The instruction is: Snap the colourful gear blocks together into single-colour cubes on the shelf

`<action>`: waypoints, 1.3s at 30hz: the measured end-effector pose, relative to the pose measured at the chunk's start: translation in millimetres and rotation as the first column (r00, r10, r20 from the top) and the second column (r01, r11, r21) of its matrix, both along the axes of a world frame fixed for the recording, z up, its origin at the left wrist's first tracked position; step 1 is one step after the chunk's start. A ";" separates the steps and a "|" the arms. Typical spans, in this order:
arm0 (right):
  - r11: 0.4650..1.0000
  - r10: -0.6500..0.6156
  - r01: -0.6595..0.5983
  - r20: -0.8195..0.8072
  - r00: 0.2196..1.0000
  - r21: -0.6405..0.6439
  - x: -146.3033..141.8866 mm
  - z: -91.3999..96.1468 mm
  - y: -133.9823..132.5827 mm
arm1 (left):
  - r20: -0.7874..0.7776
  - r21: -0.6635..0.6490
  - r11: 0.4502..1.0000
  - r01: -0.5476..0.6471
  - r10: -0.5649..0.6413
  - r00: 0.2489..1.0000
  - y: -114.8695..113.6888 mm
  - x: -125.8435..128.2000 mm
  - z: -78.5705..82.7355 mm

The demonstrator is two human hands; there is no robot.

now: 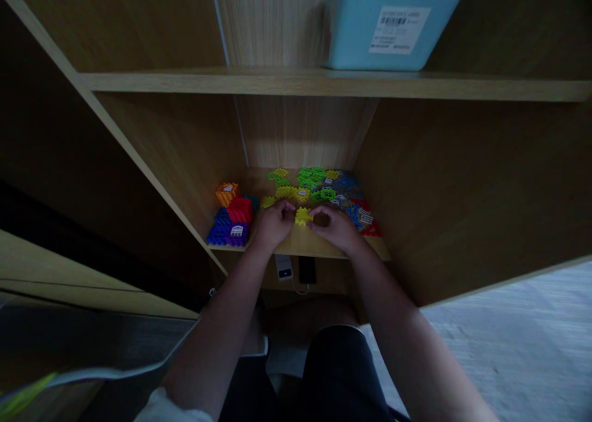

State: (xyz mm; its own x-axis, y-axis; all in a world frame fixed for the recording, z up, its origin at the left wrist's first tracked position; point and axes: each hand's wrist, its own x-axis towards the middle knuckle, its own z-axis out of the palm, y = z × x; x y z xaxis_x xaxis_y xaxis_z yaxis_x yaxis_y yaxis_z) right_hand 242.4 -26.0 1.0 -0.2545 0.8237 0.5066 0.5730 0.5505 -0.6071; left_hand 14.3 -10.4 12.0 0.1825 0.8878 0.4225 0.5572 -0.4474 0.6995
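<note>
A small yellow toothed building tile (303, 216) is between my two hands, just above or on the wooden shelf board (296, 243). My left hand (277, 220) has its fingers closed at the tile's left edge. On the opposite edge, my right hand (337, 224) pinches with thumb and forefinger. More yellow tiles (287, 192) lie right behind the hands. Green tiles (311, 177) sit farther back, with blue and grey tiles (345, 184) and red tiles (371, 229) to the right. At the left stand joined cubes: orange (227, 194), red (240, 210) and purple (237, 232).
Above, a shelf (296, 82) crosses the cabinet and carries a light blue bin (379, 24) with a label. Cabinet side panels rise at left and right. Below the board lie a white power bank (283, 268) and a dark phone-like device (307, 270) with a cable.
</note>
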 end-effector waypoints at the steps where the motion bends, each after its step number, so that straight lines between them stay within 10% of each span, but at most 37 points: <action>1: 1.000 -0.003 0.003 0.006 1.000 -0.002 -0.2 0.4 -0.3 | 0.000 0.000 1.000 -0.002 0.002 1.000 -0.1 0.0 0.3; 39: 1.000 -0.008 0.008 0.063 0.998 0.004 -1.3 -1.2 -1.8 | 0.001 0.026 1.000 0.009 -0.009 1.000 -2.2 0.4 1.5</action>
State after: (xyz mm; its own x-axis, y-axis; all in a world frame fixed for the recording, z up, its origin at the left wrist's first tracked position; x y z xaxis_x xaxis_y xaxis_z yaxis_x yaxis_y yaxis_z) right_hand 241.0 -27.8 -0.1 -0.2793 0.8240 0.4930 0.6145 0.5479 -0.5676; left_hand 14.7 -12.5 13.6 0.1899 0.8747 0.4459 0.5521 -0.4707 0.6882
